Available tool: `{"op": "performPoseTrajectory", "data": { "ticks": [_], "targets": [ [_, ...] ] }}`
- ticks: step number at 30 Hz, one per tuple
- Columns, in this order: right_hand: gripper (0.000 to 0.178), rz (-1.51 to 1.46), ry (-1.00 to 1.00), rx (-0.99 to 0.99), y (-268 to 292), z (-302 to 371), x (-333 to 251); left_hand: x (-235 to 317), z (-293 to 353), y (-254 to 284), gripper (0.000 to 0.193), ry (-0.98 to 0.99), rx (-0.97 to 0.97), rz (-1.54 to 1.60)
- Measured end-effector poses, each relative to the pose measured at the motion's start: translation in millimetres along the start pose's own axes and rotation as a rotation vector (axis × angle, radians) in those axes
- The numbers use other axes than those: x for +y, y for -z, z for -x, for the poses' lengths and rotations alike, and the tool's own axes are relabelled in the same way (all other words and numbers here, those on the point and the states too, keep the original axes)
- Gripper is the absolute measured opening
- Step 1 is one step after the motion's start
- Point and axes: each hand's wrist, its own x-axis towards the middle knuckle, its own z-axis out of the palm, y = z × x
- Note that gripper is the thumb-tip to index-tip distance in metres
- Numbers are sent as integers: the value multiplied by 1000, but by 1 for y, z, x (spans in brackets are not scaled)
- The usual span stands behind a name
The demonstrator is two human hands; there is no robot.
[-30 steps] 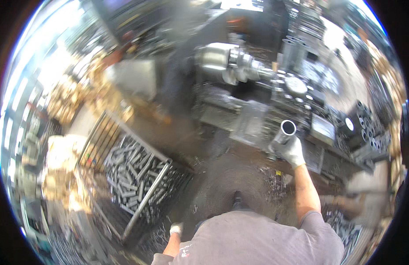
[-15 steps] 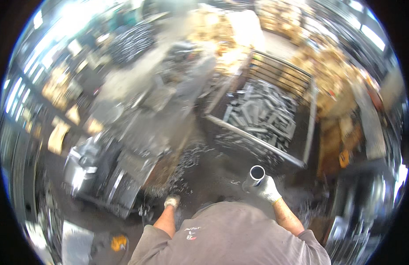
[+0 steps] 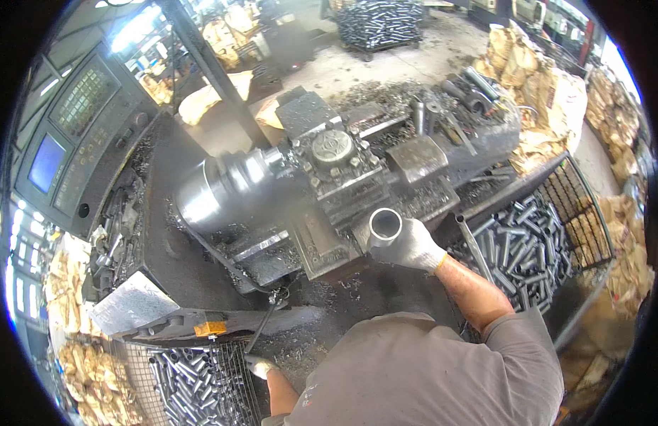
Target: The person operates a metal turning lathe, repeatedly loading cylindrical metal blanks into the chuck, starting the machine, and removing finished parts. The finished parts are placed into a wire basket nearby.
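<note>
My right hand (image 3: 412, 246), in a white glove, is closed around a short, wide metal tube (image 3: 385, 226). The tube stands upright in the grip, and its round open end faces up. Just beyond it is the lathe's tool carriage (image 3: 332, 147), strewn with metal chips. To the left of the carriage sits the shiny cylindrical chuck (image 3: 208, 188). Low on the left, my gloved left hand (image 3: 259, 366) is beside a wire basket (image 3: 238, 369) of metal tubes, at the lower end of a thin dark rod (image 3: 260, 328). Its fingers are too small and partly hidden to make out.
A control panel (image 3: 70, 135) with a blue screen rises at the left. On the right stands a metal bin (image 3: 588, 213) full of narrow tubes (image 3: 517, 245). Stuffed sacks (image 3: 549, 92) line the far right. A small yellow box (image 3: 210, 328) is fixed near the machine's base.
My view has swung rightward to leftward, from the bin and floor onto the lathe. My right hand still holds the tube, now close to the carriage. My left hand has moved beside the left basket.
</note>
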Motion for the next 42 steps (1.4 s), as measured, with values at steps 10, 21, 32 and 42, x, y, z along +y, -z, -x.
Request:
{"op": "performPoseTrajectory", "data": {
  "ticks": [10,21,32,42],
  "targets": [
    [65,177,240,-419,46,-75,47,123,0,46,53,-351,283,33],
    [27,-21,910,-127,84,-236,-83,24,-3,-13,30,173,-409,844],
    [45,479,557,-1119,-45,-347,-154,111,201,-63,23,179,-828,619],
    [37,575,162,11,49,-455,-5,127,164,-18,15,-50,-587,582]
  ]
}}
